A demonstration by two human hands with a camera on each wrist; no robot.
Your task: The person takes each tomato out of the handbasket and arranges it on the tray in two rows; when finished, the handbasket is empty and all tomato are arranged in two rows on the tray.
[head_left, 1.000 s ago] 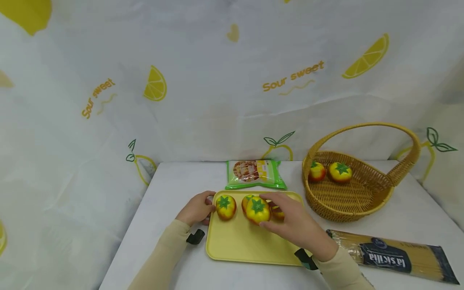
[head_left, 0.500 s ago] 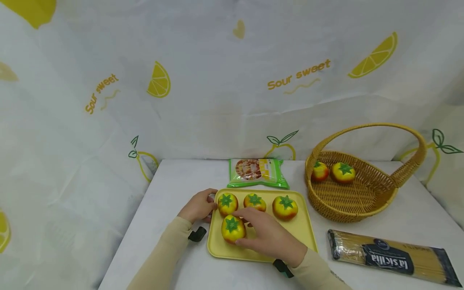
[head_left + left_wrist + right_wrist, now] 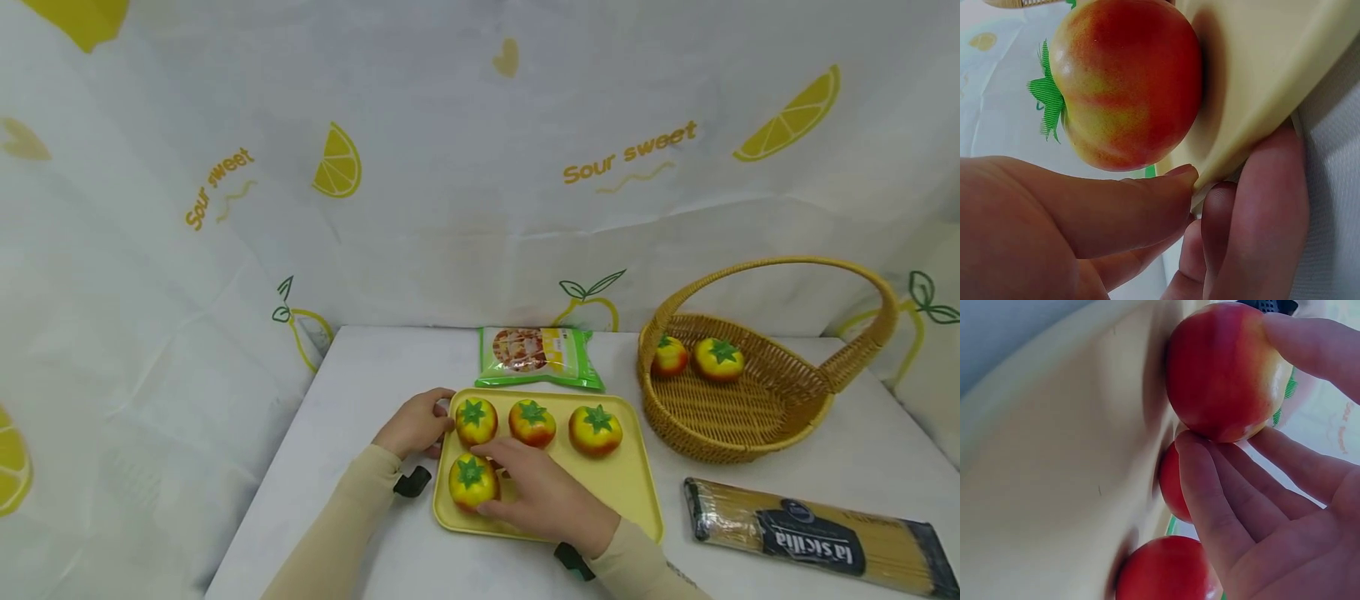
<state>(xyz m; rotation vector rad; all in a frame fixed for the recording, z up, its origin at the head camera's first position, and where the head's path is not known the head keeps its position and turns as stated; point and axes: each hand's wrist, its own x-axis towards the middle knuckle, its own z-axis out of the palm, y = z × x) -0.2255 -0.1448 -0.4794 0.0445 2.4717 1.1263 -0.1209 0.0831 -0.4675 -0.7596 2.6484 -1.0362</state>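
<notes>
My right hand (image 3: 543,493) grips a red-and-yellow tomato (image 3: 471,483) with a green star-shaped top, thumb on one side and fingers on the other. That tomato sits at the front left of the yellow tray (image 3: 624,492), close over its surface. Along the tray's back row stand a left tomato (image 3: 476,422), a middle tomato (image 3: 532,423) and a right tomato (image 3: 596,431). At the tray's left edge my left hand (image 3: 414,423) pinches the rim; in the left wrist view a finger (image 3: 1272,206) reaches under it beside the back left tomato (image 3: 1129,81).
Right of the tray stands a wicker basket (image 3: 720,417) with a tall handle and two tomatoes inside. A pack of spaghetti (image 3: 817,535) lies in front of it. Behind the tray is a green-edged food packet (image 3: 536,357), near the printed cloth backdrop (image 3: 450,208).
My right hand has carried the tomato from over the back row to the tray's front left, uncovering the back right tomato. My left hand stays on the rim. The view has shifted slightly.
</notes>
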